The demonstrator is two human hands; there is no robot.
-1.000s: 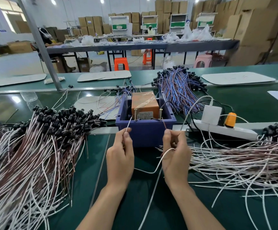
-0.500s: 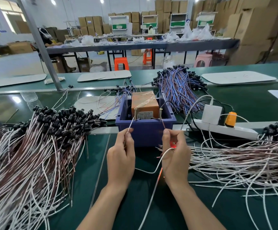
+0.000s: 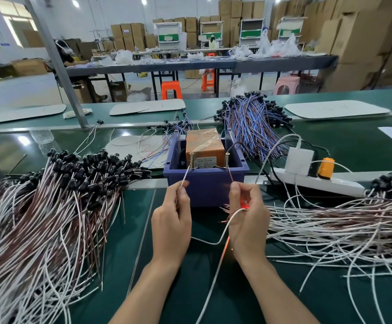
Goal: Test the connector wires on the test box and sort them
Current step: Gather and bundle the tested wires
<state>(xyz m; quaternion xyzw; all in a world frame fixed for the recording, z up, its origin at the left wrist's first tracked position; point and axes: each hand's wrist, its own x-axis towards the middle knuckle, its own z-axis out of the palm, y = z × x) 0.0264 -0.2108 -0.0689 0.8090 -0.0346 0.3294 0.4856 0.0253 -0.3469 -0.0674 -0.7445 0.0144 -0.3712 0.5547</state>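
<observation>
A blue bin (image 3: 205, 185) holds the orange test box (image 3: 204, 146), with two brass screws (image 3: 191, 161) standing at its front rim. My left hand (image 3: 171, 228) pinches a white wire end whose tip touches the left screw. My right hand (image 3: 248, 220) pinches a brown wire end that reaches the right screw (image 3: 227, 160). A red light glows inside my right hand, and the white wire (image 3: 216, 242) loops below both hands. Large piles of wires with black connectors lie at the left (image 3: 50, 206) and at the right (image 3: 342, 220).
A white power strip (image 3: 316, 183) with a white adapter and an orange plug lies right of the bin. Behind the bin lies a bundle of blue and brown wires (image 3: 253, 122). White boards rest on the green belt farther back. A slanted metal post (image 3: 57, 64) stands at the left.
Both hands stay at the screws with the wire ends. A red glow has appeared in my right hand since the earliest frame.
</observation>
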